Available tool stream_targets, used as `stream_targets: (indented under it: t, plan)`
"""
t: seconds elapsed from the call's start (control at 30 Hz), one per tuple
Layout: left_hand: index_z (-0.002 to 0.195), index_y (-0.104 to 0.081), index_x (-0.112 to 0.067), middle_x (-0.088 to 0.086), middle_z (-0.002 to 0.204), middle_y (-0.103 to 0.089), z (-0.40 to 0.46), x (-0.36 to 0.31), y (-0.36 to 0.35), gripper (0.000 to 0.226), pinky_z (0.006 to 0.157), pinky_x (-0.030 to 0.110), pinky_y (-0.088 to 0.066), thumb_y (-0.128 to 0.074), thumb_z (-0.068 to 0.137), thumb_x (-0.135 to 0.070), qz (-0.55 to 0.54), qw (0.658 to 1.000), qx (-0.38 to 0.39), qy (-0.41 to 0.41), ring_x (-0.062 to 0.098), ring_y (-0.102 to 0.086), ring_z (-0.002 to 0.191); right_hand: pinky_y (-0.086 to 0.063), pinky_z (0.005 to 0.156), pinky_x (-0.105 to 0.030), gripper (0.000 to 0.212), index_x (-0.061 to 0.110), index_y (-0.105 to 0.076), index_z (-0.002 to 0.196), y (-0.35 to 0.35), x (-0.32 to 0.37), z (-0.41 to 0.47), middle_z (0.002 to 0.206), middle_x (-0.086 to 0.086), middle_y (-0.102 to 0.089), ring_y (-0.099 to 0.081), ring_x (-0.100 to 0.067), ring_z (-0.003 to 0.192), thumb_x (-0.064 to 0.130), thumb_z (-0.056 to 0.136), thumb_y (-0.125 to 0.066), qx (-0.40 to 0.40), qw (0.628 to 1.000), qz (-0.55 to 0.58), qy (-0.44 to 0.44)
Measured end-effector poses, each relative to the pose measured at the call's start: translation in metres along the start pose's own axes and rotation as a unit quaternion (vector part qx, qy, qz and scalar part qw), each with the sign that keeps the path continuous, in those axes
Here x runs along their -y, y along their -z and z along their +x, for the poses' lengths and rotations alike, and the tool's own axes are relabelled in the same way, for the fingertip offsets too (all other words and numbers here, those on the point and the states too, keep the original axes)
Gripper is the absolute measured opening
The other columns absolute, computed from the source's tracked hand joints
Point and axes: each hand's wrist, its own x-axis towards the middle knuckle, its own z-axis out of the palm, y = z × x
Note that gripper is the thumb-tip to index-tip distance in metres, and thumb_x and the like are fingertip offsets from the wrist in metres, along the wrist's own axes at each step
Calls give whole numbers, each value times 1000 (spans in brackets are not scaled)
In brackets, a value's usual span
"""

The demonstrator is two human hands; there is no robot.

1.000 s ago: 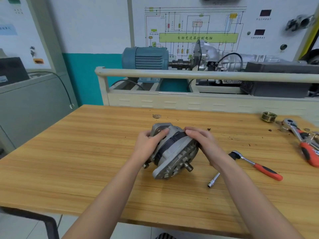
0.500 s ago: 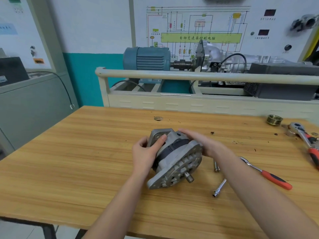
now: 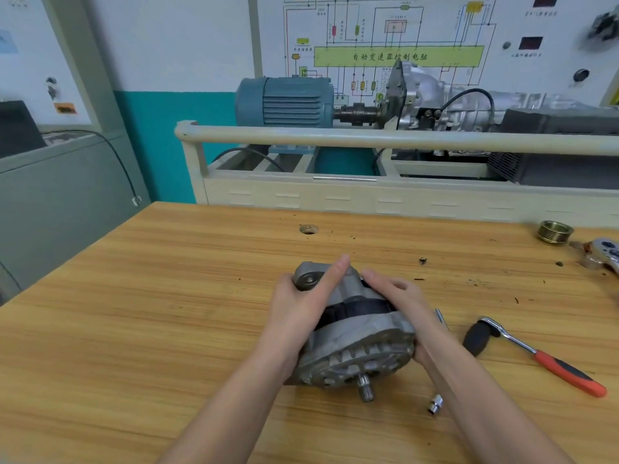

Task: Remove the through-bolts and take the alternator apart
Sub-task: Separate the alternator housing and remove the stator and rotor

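Now the alternator [image 3: 355, 333] sits lower in the frame than half a second ago, shaft end toward me, and my left thumb lies higher across its rear lug. My left hand [image 3: 298, 313] and right hand [image 3: 398, 299] both grip it at centre frame. A ratchet [image 3: 536, 356] lies right of it, an extension bar [image 3: 435, 404] just beside my right forearm, a pulley [image 3: 554, 232] at upper right. The bench [image 3: 134, 313] lies bare to the left.

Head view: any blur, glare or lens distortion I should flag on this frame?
Head view: the alternator and both hands, left hand and right hand, are sharp; the top right corner of the wall panel is smeared; the wide lens bows the cream rail and the table edges; lighting is even and soft, with faint shadows and no strong glare.
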Motion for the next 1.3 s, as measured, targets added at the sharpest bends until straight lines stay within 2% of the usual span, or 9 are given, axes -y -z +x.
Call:
stream_targets:
  t: [0.07,0.23,0.33,0.57,0.83,0.93,1.03,1.13,1.3]
  plan:
    - [98,-63,-15,1,87,-74,-1,-4,-6,83,56,23,-54,-78,41,-73,-50,999,7,-15,13,-72,74,-56,63,-32,75,-5,-68,95,-1,-2,-7,89,-20,-72,-70,-29,75,48,45,-84,-16,999,16,31]
    - [71,-51,-19,-11,55,-62,-2,5,-13,48,47,18,-48,-82,61,-54,-19,989,-37,-140,4,-61,53,-50,54,-24,36,17,-67,64,0,-9,-20,68,-1,-67,-64,-14,63,40,48,-90,-62,987,18,147]
    - [74,-52,-6,2,65,-63,-3,13,-12,55,54,20,-48,-73,60,-55,-8,974,-23,-227,8,-61,61,-51,60,-20,43,12,-68,77,2,-13,-25,76,1,-70,-66,-10,71,43,51,-80,-96,965,-12,245]
    - [86,-54,3,2,90,-58,11,37,-7,46,80,18,-46,-66,70,-39,10,921,60,-384,6,-59,89,-51,83,-25,33,13,-63,85,12,-31,-27,95,-5,-68,-64,-17,96,31,62,-77,-121,894,-113,417]
    - [97,-55,1,6,106,-58,15,48,-2,48,88,27,-47,-64,70,-37,0,933,82,-350,16,-58,105,-51,86,-34,38,11,-61,89,14,-33,-27,100,-8,-66,-63,-20,102,34,63,-77,-125,877,-167,433]
    - [119,-51,-11,5,118,-60,2,50,4,69,88,29,-50,-69,61,-44,-41,967,81,-238,17,-60,111,-49,89,-30,39,16,-60,89,7,-33,-33,102,0,-66,-61,-17,105,36,61,-78,-134,853,-203,462]
    - [128,-50,-15,-2,109,-71,-17,52,2,90,79,25,-52,-77,48,-45,-156,983,65,-69,13,-67,101,-46,96,-34,41,14,-61,91,0,-38,-43,104,3,-65,-58,-22,113,34,61,-79,-144,833,-214,489]
    - [114,-64,-5,13,106,-72,-31,56,-5,78,73,34,-54,-77,44,-36,-250,966,45,37,26,-69,95,-42,101,-45,47,11,-59,93,-1,-47,-53,106,-2,-64,-53,-27,119,41,64,-80,-158,804,-249,516]
    - [92,-70,5,26,100,-69,-44,55,-10,51,72,39,-52,-66,50,-23,-325,944,-5,55,38,-66,90,-39,99,-45,28,24,-60,92,6,-54,-73,110,9,-61,-50,-26,119,47,78,-67,-133,805,-260,517]
